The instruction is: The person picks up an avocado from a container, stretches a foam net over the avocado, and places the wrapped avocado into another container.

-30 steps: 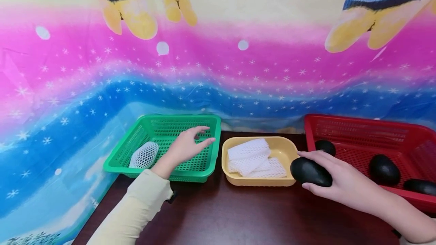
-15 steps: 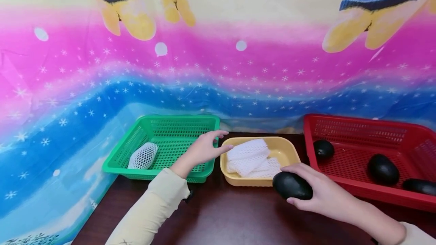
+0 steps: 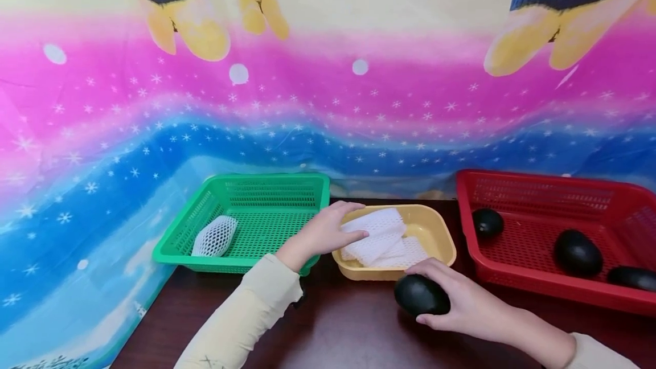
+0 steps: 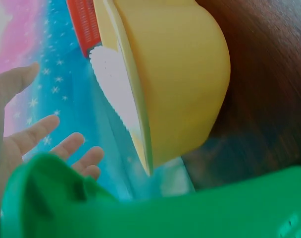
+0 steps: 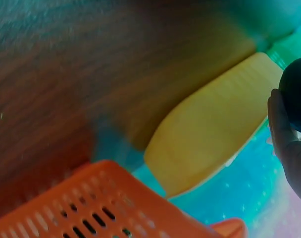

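My right hand (image 3: 463,303) grips a glossy black egg-shaped fruit (image 3: 421,295) between thumb and fingers, just in front of the yellow tub (image 3: 359,272). In the right wrist view, the dark fruit (image 5: 296,94) is cut off by the right edge. Over the tub's left end reaches my left hand (image 3: 325,231), holding nothing, its fingers extended near the white foam net sleeves (image 3: 376,232) piled inside. The left wrist view shows those fingers (image 4: 66,144) spread apart, with the tub's wall (image 4: 185,84) beside them.
To the left stands a green basket (image 3: 174,252) holding one fruit in a white foam net (image 3: 215,236). A red basket (image 3: 553,286) on the right contains black fruits (image 3: 578,252). A printed cloth (image 3: 307,95) hangs behind the dark wooden table (image 3: 353,323).
My right hand has carried the black fruit left and toward me, away from the red basket. My left hand has moved right, from above the green basket to the yellow tub.
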Available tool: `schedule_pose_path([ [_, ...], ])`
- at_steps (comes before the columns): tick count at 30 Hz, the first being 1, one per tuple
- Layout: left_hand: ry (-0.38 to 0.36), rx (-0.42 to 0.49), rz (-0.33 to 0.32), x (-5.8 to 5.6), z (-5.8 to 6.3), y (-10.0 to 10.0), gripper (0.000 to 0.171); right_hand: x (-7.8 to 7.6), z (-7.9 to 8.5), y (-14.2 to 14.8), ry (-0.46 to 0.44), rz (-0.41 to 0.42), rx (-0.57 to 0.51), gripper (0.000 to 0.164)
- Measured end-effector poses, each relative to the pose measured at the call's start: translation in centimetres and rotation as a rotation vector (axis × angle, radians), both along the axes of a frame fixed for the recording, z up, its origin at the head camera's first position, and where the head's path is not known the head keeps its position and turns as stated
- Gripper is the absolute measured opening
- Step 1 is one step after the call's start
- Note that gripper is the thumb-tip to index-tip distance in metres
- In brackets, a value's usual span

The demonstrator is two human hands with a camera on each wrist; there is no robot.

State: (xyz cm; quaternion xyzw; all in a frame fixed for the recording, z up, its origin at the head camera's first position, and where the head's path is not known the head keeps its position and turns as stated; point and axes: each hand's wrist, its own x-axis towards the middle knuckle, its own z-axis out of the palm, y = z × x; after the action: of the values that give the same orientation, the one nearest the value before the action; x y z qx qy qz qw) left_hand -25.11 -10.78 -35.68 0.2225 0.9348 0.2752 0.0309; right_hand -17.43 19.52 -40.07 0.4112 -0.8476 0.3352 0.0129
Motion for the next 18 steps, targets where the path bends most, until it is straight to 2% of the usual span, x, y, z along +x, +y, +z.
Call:
schedule_pose_path([
  [3, 0.0, -0.015, -0.009, -0.2, -0.1, 0.9, 0.061, 0.0, -0.6, -0.3, 0.002, 0.005, 0.019, 0.059],
  [9, -0.011, -0.068, 0.017, -0.7, -0.6, 2.1, 0.058, 0.0, -1.5, -0.9, -0.071, 0.016, 0.073, 0.06],
  [14, -0.066, -0.131, 0.037, -1.3, -1.0, 2.7, 0.063, 0.0, -2.1, -1.1, -0.088, 0.04, 0.086, 0.061],
  [18, -0.122, -0.201, 0.042, -1.5, -1.2, 3.2, 0.07, -0.1, -2.5, -1.2, -0.048, 0.045, 0.076, 0.059],
])
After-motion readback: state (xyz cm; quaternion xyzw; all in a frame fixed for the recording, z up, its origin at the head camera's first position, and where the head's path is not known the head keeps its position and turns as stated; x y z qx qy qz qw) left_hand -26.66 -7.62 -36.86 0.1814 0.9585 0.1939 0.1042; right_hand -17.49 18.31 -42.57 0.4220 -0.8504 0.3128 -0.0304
